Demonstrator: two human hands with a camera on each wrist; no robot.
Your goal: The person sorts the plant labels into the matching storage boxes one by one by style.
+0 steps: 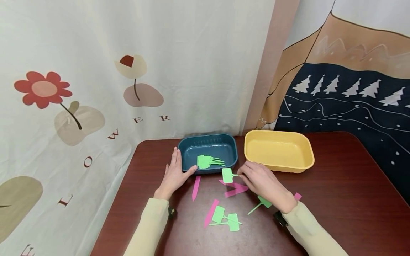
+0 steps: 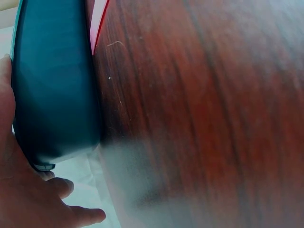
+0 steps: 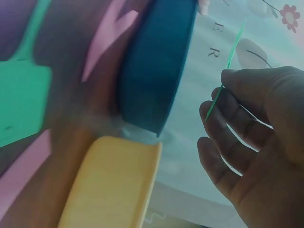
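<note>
My right hand (image 1: 261, 179) pinches a green T-shaped plant label (image 1: 227, 175) by its thin stem, in front of the dark blue bin (image 1: 208, 171). In the right wrist view this label (image 3: 234, 53) appears nearly edge-on between thumb and fingertips. Several green labels (image 1: 202, 161) lie bunched inside the blue bin. With fingers extended, my left hand (image 1: 174, 177) rests against that bin's left side, its thumb at the front rim. Loose green labels (image 1: 233, 222) and pink pointed strips (image 1: 196, 188) lie on the table; my right forearm partly covers some.
A yellow bin (image 1: 279, 168) stands right of the blue one, with a narrow gap between them. Both are near the back edge of the brown table (image 1: 346, 199). Behind the table hangs a printed curtain (image 1: 205, 71).
</note>
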